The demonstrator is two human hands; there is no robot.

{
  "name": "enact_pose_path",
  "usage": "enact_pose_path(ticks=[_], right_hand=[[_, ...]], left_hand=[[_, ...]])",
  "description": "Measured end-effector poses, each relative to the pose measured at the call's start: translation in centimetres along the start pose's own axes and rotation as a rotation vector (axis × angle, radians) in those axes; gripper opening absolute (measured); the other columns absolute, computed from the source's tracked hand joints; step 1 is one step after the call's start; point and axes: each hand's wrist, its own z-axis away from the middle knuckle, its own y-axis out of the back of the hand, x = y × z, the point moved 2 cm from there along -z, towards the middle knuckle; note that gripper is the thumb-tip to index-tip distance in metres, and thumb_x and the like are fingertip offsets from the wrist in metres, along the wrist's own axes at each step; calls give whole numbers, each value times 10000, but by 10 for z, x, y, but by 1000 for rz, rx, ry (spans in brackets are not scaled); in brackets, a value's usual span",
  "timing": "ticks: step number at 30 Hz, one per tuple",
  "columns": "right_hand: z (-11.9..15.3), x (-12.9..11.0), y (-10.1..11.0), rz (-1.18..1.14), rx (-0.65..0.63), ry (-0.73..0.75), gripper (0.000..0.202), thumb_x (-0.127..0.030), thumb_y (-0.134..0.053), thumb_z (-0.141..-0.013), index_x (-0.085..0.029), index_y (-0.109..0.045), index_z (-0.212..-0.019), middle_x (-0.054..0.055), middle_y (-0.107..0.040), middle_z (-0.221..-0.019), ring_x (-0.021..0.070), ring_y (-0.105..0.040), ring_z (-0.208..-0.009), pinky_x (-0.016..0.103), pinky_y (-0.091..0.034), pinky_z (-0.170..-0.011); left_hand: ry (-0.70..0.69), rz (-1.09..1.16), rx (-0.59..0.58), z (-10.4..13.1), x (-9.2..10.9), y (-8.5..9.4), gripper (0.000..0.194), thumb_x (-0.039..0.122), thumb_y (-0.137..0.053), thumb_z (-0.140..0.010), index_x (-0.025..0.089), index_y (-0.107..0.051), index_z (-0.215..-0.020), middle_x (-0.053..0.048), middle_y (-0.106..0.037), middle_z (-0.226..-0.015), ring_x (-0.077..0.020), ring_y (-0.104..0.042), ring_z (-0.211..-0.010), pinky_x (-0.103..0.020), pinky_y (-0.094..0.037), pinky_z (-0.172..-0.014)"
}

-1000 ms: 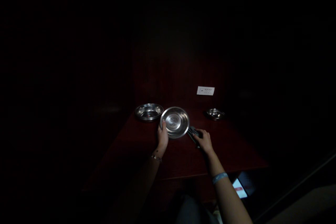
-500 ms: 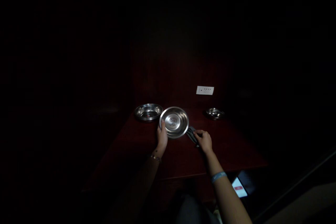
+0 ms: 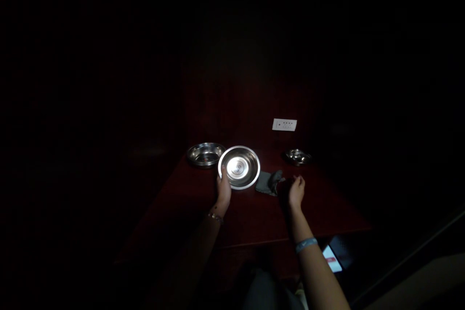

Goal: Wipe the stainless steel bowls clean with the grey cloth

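A shiny steel bowl (image 3: 240,168) is tilted toward me above the table, its inside showing. My left hand (image 3: 224,190) is closed on its lower left rim, thumb on the inner side. Just right of the bowl, a grey-green cloth (image 3: 266,184) lies on the table with one end bunched up. My right hand (image 3: 297,191) is to the right of the cloth and apart from it. Its fingers are loosely curled and slightly apart, with nothing visible in them.
A wider steel dish (image 3: 205,149) stands at the back left of the dark red table (image 3: 250,225), partly behind the held bowl. A small steel dish (image 3: 298,156) is at the back right. On the back wall is a white socket panel (image 3: 284,125). A lit screen (image 3: 332,258) shows below the table's edge.
My right hand has let go of the cloth and moved right. The cloth now lies spread beside the bowl. My left hand still holds the bowl, shifted slightly left.
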Motion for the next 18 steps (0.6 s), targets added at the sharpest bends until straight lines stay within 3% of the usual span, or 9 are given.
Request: enact_pose_path(ticks=[1,3,6,9,11,13,15,18], right_hand=[[2,-5,8,-31,112,-48,702,-442,-122,-985,-28,-417,-1469,259,-619,-1320,319,-643,-1158,441,-504,-941],[6,-22,17,-60,147,78,636,-437,-186,-997,-111,-394,-1501,190,-531,-1458,281,-529,-1316,420,-420,-1061],[16,-48,16,-14,-62,379,554,-419,-278,-996,-176,-503,-1440,127,-508,-1496,251,-449,-1376,419,-350,-1120],[22,-57,9,118,-256,512,438,-422,-379,-975,-215,-719,-1157,96,-654,-1325,259,-486,-1316,453,-281,-1157],[21,-52,7,217,-247,462,420,-426,-414,-964,-204,-771,-961,107,-739,-1106,265,-555,-1196,472,-241,-1166],[18,-43,10,299,-138,341,443,-426,-414,-960,-182,-779,-900,125,-752,-959,268,-592,-1079,487,-234,-1154],[15,-35,14,360,-47,237,463,-420,-397,-959,-169,-784,-912,139,-748,-916,277,-596,-1036,508,-221,-1147],[15,-35,19,395,-39,185,469,-390,-378,-963,-160,-787,-952,151,-748,-930,296,-582,-1066,534,-177,-1160]], left_hand=[[6,-8,-2,1,1,0,536,482,-420,-994,90,-602,-1311,-179,-662,-1315,-305,-595,-1283,-428,-480,-1094],[9,-11,-7,2,4,-1,526,466,-411,-1000,93,-601,-1319,-177,-661,-1317,-307,-597,-1281,-432,-480,-1096],[-5,16,-12,2,5,-3,515,456,-423,-996,93,-607,-1312,-177,-666,-1308,-314,-604,-1270,-458,-476,-1098],[-14,44,-5,1,2,-3,521,462,-433,-988,82,-609,-1299,-187,-667,-1300,-316,-607,-1266,-472,-472,-1097],[-12,49,5,0,0,-3,526,465,-448,-981,74,-608,-1295,-196,-661,-1310,-318,-601,-1274,-472,-467,-1101],[-9,43,11,-2,-2,-2,525,465,-457,-976,74,-609,-1293,-196,-653,-1324,-314,-596,-1281,-463,-460,-1109],[-8,28,3,-3,-3,-2,519,464,-450,-979,87,-608,-1299,-187,-650,-1334,-301,-597,-1283,-442,-457,-1113],[-2,15,-4,-3,-4,-2,520,473,-444,-980,102,-606,-1307,-177,-651,-1336,-292,-603,-1277,-429,-464,-1105]])
